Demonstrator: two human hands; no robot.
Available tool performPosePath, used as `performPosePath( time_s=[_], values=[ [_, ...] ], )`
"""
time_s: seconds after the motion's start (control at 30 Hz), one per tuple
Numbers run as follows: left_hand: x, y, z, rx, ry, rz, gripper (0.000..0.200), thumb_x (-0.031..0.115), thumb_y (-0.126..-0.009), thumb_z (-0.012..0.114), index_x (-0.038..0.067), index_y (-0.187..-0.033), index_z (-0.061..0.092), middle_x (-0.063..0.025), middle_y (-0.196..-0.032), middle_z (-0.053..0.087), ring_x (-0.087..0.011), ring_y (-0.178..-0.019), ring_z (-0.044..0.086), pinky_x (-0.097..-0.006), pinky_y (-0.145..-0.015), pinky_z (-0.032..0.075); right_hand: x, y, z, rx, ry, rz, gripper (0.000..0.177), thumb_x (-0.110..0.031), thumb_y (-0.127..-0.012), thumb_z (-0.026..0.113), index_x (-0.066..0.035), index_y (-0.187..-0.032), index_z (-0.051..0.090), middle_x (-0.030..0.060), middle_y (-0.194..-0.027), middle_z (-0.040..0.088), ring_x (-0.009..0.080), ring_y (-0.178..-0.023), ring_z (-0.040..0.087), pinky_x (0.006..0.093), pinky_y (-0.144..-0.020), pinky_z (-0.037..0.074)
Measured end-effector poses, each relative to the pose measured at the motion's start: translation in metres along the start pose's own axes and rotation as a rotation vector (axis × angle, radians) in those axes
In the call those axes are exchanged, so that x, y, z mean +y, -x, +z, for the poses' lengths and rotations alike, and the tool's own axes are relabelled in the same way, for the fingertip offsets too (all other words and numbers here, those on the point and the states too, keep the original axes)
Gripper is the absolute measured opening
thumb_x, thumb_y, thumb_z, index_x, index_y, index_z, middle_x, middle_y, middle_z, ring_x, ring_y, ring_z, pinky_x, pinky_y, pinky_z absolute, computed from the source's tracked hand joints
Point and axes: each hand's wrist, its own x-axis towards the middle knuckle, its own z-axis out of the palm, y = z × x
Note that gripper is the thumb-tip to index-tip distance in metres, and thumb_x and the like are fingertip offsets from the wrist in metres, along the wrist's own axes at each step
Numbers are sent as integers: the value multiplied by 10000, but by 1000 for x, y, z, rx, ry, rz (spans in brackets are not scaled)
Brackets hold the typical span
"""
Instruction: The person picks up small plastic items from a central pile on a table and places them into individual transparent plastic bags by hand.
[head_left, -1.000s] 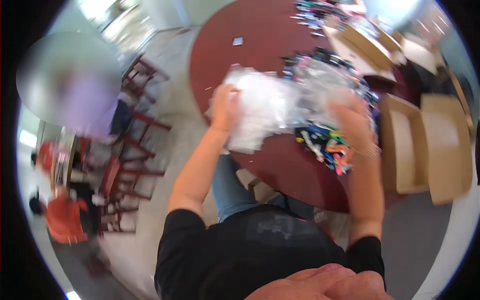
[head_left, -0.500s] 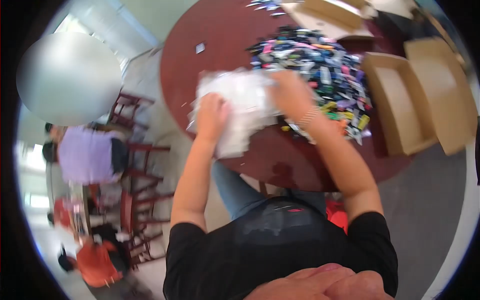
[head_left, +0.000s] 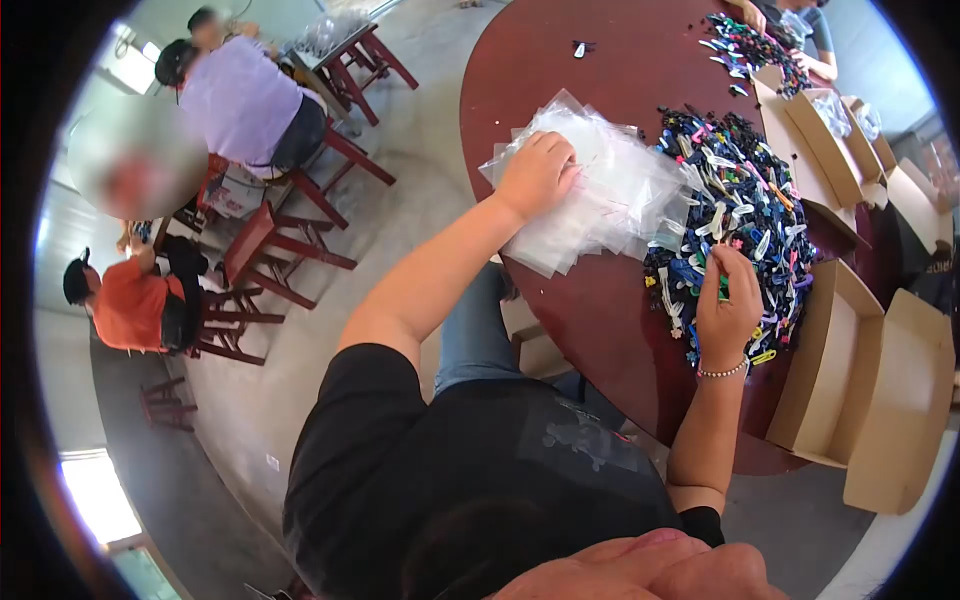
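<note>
A loose stack of clear plastic bags [head_left: 610,200] lies fanned out on the round dark-red table [head_left: 540,60]. On top of it rests my left hand [head_left: 540,172], its fingers curled and closed on the upper bags. To the right spreads a heap of small hair clips [head_left: 760,190] in black, white, blue, pink and yellow. Over its near part is my right hand [head_left: 729,310], with thumb and fingertips pinched together among the clips. What sits between those fingertips is too small to make out. A beaded bracelet [head_left: 722,371] circles that wrist.
An open cardboard box [head_left: 830,370] stands right of the heap, with more boxes [head_left: 810,150] behind. A lone clip [head_left: 580,48] lies at the table's far side. Across the table, a person's hand [head_left: 752,15] is by another clip pile [head_left: 745,45]. People sit among wooden stools [head_left: 265,245] at left.
The view has turned, and the table now sits further right. My right hand has moved from the edge of the bags to the clip heap. My left hand stays on the bags.
</note>
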Motion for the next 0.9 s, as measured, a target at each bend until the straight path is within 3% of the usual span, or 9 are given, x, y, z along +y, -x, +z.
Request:
performPosePath(
  time_s=[0.27,0.37,0.43,0.57,0.63,0.7,0.77,0.83,0.9],
  values=[
    [-5,5,4,70,-19,8,148,136,-746,681,66,-834,586,-77,-910,574,-276,-943,550,-375,-827,474,-15,-8,33,-283,464,-304,251,-7,-773,649,-16,-1025,649,107,-1065,629,320,-976,580,411,-895,458],
    [-6,7,7,60,-8,-3,156,148,-745,680,65,-845,593,-77,-924,579,-270,-952,551,-376,-827,478,9,-7,31,-280,493,-289,242,18,-775,612,-23,-1008,664,102,-1039,647,310,-946,593,412,-881,453],
    [-8,7,7,78,-25,27,144,158,-750,673,66,-840,606,-81,-922,584,-270,-950,557,-376,-833,479,17,-13,16,-69,448,-295,221,1,-802,581,-26,-1006,662,95,-997,658,285,-890,600,396,-879,449],
    [-10,4,7,82,17,37,150,202,-778,670,62,-785,614,-87,-856,612,-277,-899,581,-372,-853,470,28,-4,-13,110,205,215,147,-66,-891,628,3,-1000,698,90,-924,705,184,-859,649,285,-797,489],
    [-8,2,2,-27,-87,47,175,223,-840,634,63,-770,624,-97,-823,639,-286,-830,604,-391,-833,464,28,-1,-18,214,-263,533,179,-68,-913,622,68,-1016,677,77,-946,690,138,-883,641,235,-799,501],
    [5,-3,-9,-96,-157,30,202,242,-851,635,62,-761,638,-102,-809,649,-290,-810,611,-396,-833,467,37,5,-16,317,-612,571,171,-57,-908,629,70,-1015,669,94,-960,685,152,-896,643,242,-823,514],
    [19,-7,-13,-158,-240,-2,230,262,-861,635,60,-752,652,-107,-795,659,-293,-790,618,-401,-832,470,38,9,-11,346,-619,544,166,-54,-908,630,68,-1017,663,108,-978,681,158,-913,644,246,-838,524],
    [39,-14,-12,238,72,126,287,308,-877,626,47,-769,676,-129,-818,668,-284,-813,628,-384,-836,478,24,10,-6,353,-541,531,153,-39,-900,632,61,-1009,674,94,-985,686,148,-917,641,249,-817,518],
    [82,-8,-14,19,434,-142,347,372,-891,633,32,-840,683,-101,-862,686,-222,-831,639,-349,-820,486,8,11,-1,282,-221,306,141,-32,-894,631,40,-1002,688,87,-987,695,156,-903,643,272,-800,512]
  ],
)
